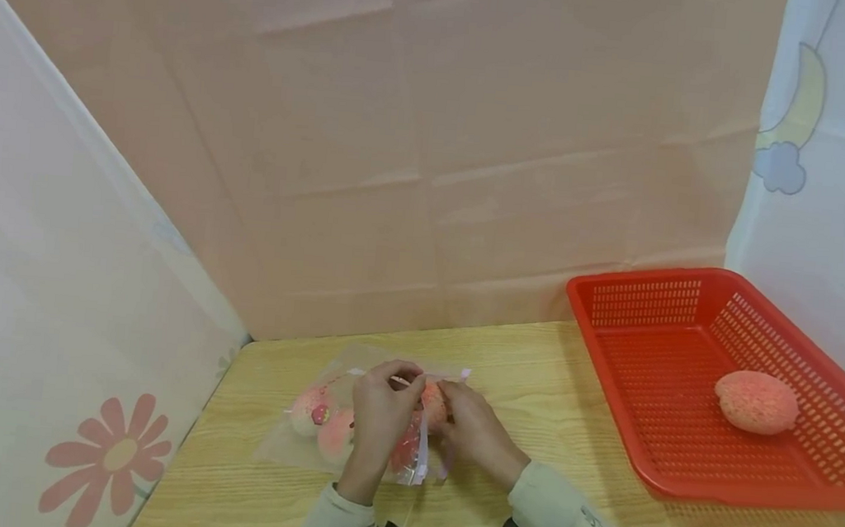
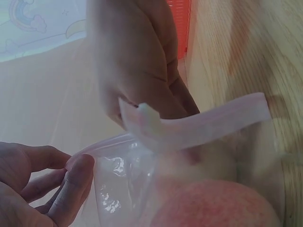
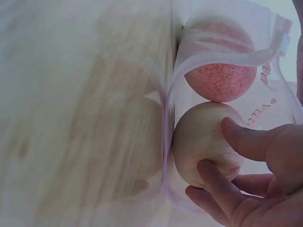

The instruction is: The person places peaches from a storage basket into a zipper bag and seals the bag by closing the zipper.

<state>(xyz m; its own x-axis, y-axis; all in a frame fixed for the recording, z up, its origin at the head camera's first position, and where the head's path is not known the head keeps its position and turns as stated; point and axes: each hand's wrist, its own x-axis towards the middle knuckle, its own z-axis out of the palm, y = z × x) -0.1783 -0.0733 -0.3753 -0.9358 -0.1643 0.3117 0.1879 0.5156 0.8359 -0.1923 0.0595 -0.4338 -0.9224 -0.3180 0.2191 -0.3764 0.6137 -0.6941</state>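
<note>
A clear zip bag (image 1: 280, 444) with a lilac-edged mouth lies on the table with several pink and pale peaches (image 1: 335, 439) inside. My left hand (image 1: 379, 416) pinches the upper edge of its mouth between thumb and fingers, close up in the left wrist view as the fingers (image 2: 78, 175) on the film. At the opening, my right hand (image 1: 482, 435) holds a peach (image 3: 203, 142) by thumb and fingertips, within the lilac rim. Another peach (image 3: 222, 78) touches it deeper in the bag. A small slider (image 2: 149, 116) sits on the zip strip.
At the right stands a red perforated basket (image 1: 609, 394) with one peach (image 1: 757, 402) in it. The wood-grain table (image 1: 534, 363) meets a beige sheet (image 1: 411, 213) at the back and a flower-printed sheet (image 1: 54, 309) on the left.
</note>
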